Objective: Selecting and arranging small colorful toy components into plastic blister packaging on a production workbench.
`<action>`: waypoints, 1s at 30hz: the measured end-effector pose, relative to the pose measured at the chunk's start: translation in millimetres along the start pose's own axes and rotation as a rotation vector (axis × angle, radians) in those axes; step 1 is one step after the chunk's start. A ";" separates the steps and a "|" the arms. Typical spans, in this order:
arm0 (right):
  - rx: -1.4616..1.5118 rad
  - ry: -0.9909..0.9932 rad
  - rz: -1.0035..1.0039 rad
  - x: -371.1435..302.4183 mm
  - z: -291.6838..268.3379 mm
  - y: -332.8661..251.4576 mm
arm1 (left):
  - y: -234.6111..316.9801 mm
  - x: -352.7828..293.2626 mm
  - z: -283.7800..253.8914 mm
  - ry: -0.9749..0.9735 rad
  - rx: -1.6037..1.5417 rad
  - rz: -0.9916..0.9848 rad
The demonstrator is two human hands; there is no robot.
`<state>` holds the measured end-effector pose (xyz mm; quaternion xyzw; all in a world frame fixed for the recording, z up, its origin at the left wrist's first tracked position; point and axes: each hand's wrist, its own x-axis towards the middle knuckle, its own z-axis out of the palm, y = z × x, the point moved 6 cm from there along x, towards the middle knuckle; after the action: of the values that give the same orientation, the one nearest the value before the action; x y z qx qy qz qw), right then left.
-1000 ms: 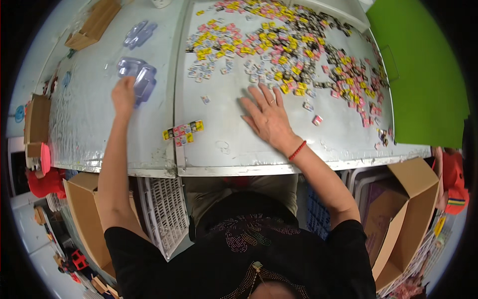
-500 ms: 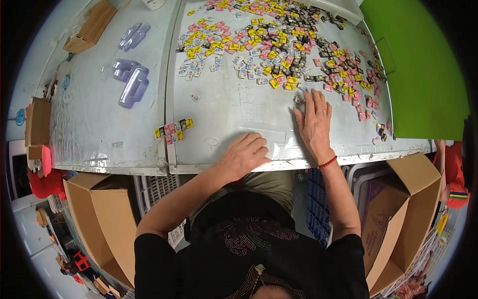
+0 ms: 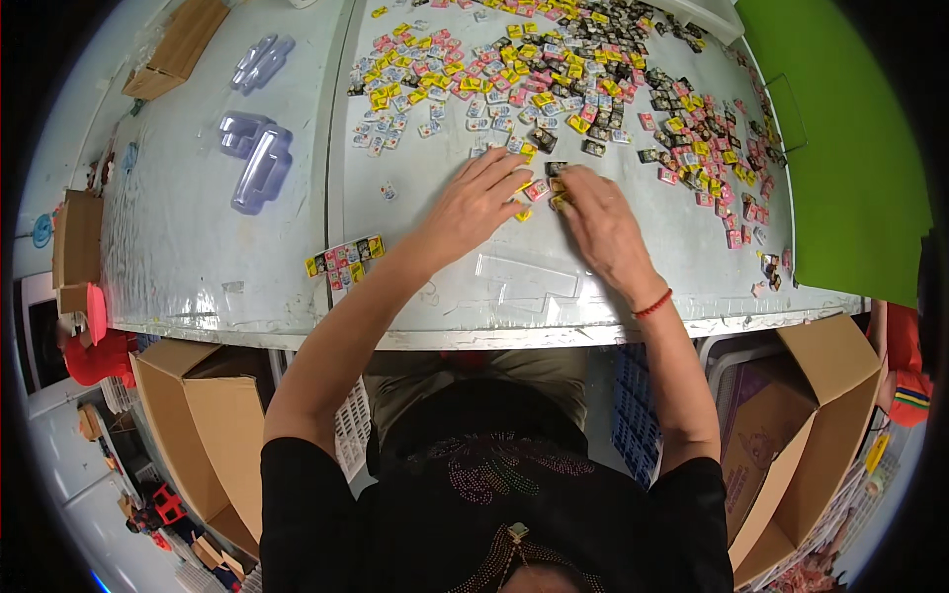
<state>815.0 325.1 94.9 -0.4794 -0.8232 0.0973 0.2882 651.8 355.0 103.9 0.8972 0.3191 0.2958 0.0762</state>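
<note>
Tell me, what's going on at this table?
Someone's left hand and right hand are close together over a few small packets, just nearer than a big scattered spread; whether any is gripped is unclear. A clear tray lies nearer the table edge. More clear plastic lies farther left, and a neat block of packets sits left of the hands.

Wht tbl [image 3: 692,267], sm pkts [image 3: 578,124], clr trays [image 3: 262,170]

Workshop — broad worktable [image 3: 712,282]; open cartons [image 3: 225,435]; plastic crates [image 3: 636,405]
</note>
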 end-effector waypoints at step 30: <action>-0.304 0.129 0.211 -11.0 -16.4 2.7 | 0.0 -7.3 -6.7 -0.124 -0.134 -0.164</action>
<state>830.5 315.4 102.9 -0.6063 -0.7535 -0.0293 0.2527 643.4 350.2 105.8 0.8776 0.3653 0.2532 0.1797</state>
